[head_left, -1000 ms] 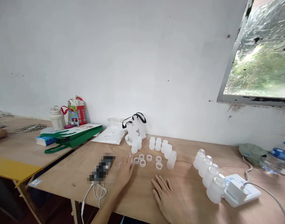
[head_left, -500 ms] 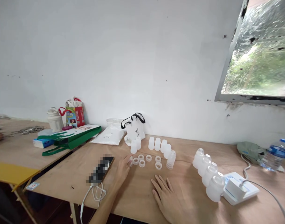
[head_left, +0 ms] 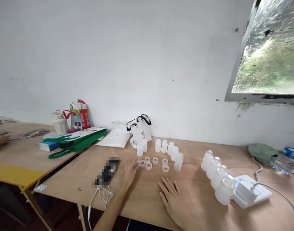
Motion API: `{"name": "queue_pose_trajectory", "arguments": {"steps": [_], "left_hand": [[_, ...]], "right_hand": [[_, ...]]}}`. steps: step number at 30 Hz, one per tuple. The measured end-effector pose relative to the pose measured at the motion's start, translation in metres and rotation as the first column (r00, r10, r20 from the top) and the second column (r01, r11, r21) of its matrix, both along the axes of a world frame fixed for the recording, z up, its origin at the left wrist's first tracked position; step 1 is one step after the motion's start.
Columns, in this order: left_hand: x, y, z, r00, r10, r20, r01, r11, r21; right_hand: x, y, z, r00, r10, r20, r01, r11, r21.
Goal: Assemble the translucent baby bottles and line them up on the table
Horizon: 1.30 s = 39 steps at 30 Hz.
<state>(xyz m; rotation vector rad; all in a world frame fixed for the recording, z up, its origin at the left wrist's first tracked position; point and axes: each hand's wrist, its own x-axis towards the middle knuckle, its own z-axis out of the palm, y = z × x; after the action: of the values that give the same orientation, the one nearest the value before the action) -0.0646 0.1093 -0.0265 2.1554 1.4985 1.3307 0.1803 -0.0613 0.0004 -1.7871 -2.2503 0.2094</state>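
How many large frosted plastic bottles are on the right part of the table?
4. They stand in one slanting row: the farthest bottle, the second bottle, the third bottle, and the nearest bottle, which is beside the white power strip. None seems hidden.

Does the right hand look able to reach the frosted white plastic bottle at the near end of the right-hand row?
Probably yes: only bare plywood table lies between the open right hand and the frosted white plastic bottle.

Left hand (head_left: 126, 175) rests on the wooden tabletop (head_left: 65, 183), just beside the translucent plastic rings (head_left: 148, 166); right hand (head_left: 172, 199) lies flat and open, near four inverted plastic bottles (head_left: 217, 178).
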Motion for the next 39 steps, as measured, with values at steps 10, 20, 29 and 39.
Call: {"name": "queue_pose_trajectory", "arguments": {"steps": [10,20,29,39], "left_hand": [[0.003,-0.005,0.007,0.997,0.047,-0.065,-0.042,0.996,0.081],[-0.019,-0.003,0.002,0.968,0.250,-0.037,-0.241,0.957,0.164],[-0.025,-0.011,-0.021,0.960,0.221,-0.171,-0.210,0.975,0.079],[-0.042,-0.031,-0.014,0.990,0.136,-0.038,-0.138,0.989,-0.055]], "right_hand": [[0.000,-0.003,0.006,1.000,0.002,0.012,-0.002,1.000,-0.026],[-0.002,-0.004,0.013,1.000,0.003,0.009,-0.002,0.998,-0.056],[0.000,-0.002,0.006,1.000,0.013,-0.012,-0.013,1.000,-0.016],[-0.002,-0.004,0.015,1.000,-0.007,0.008,0.008,0.998,-0.058]]}}
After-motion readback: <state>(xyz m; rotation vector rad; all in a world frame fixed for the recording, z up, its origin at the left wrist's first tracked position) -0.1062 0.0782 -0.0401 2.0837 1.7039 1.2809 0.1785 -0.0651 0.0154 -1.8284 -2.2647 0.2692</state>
